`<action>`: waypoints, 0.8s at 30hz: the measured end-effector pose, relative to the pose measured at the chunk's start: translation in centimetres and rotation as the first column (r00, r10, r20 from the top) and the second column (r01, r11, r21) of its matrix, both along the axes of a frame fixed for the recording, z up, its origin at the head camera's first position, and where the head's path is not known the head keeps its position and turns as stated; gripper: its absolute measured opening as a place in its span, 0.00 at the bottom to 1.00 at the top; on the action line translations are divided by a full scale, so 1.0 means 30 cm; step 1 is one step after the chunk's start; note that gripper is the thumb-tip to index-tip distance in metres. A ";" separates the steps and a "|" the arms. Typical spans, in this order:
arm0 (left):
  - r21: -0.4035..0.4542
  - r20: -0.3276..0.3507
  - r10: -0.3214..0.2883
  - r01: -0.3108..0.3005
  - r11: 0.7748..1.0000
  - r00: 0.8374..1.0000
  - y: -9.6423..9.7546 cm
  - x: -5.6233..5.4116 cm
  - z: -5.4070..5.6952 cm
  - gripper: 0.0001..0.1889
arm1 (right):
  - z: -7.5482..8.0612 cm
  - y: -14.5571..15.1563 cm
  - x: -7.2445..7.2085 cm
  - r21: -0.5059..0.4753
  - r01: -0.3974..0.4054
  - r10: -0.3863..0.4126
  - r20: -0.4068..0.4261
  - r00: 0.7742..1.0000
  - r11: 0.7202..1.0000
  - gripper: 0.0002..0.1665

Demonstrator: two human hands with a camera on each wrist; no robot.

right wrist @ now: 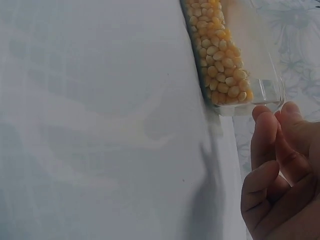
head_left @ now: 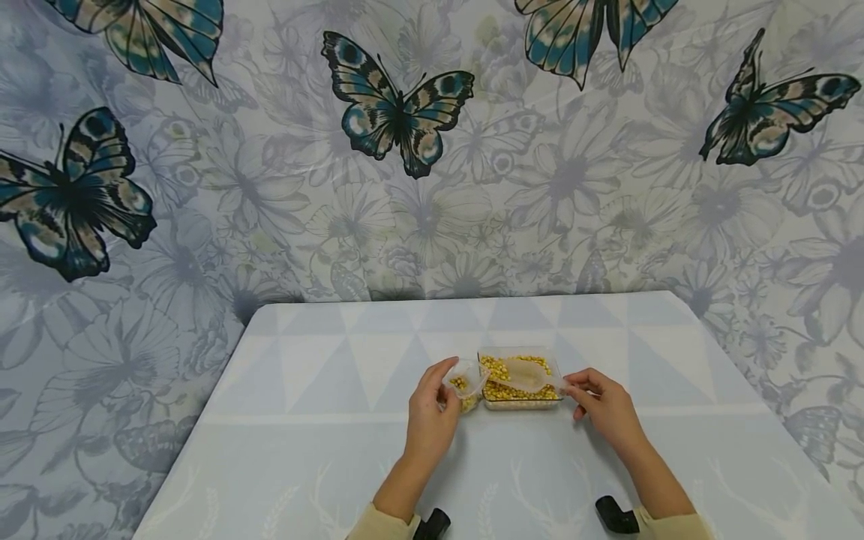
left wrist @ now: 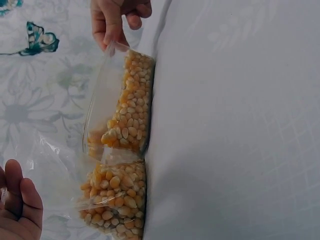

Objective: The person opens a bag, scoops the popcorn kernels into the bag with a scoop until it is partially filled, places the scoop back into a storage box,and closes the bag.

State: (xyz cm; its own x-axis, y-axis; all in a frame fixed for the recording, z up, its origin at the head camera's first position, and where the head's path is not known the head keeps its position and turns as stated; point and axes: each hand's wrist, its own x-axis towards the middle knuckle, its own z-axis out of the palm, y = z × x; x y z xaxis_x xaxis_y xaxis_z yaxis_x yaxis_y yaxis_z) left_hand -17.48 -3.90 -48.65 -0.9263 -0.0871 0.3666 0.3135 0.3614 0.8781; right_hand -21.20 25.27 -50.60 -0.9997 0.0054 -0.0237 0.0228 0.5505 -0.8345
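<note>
A clear rectangular container of yellow corn kernels stands on the table. Over the kernels lies a translucent scoop, its handle end toward the right. My right hand pinches that end at the container's right rim with thumb and fingertips. Touching the container's left end is a clear plastic bag, partly filled with corn kernels. My left hand holds the bag's mouth, thumb and fingers curved about it. In the left wrist view only some left fingers show beside the film.
The table has a pale triangle-patterned cover, and its far edge runs close to a floral wall covering with butterflies. Black wrist devices sit by both sleeves.
</note>
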 end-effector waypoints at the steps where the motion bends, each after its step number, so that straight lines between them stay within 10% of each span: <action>1: 0.003 0.000 0.001 -0.001 1.000 1.000 0.001 0.000 0.001 0.28 | 0.000 0.002 0.001 -0.014 0.001 0.000 0.012 1.000 1.000 0.12; 24: 0.014 0.005 0.017 -0.017 1.000 1.000 -0.004 -0.003 0.002 0.27 | -0.012 0.010 0.036 -0.132 0.044 -0.035 0.069 0.997 0.990 0.17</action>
